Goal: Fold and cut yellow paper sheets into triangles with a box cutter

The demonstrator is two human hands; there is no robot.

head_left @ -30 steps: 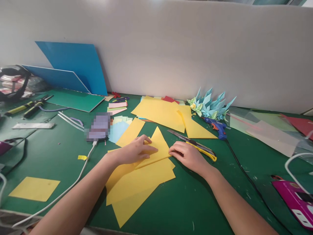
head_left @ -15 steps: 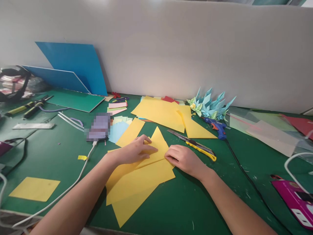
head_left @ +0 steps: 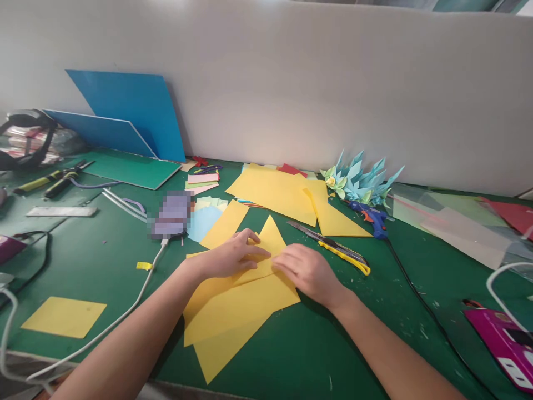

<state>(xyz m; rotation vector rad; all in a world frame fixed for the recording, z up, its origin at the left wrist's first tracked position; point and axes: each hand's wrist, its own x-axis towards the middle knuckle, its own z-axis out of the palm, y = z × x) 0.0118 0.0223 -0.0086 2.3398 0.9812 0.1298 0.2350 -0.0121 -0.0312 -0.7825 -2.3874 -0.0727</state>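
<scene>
The left forearm (head_left: 144, 328), bare, enters at the bottom left of the frame and slants up toward the center. The left wrist (head_left: 199, 266) bends right, and the left hand (head_left: 229, 255) sits back upward, with fingers (head_left: 259, 251) spread and pointing right. The right forearm (head_left: 389, 344), also bare, rises from the lower right. The right hand (head_left: 306, 269) points left, fingers bent and held close together, tips just beside the left hand's near mid-frame.
</scene>
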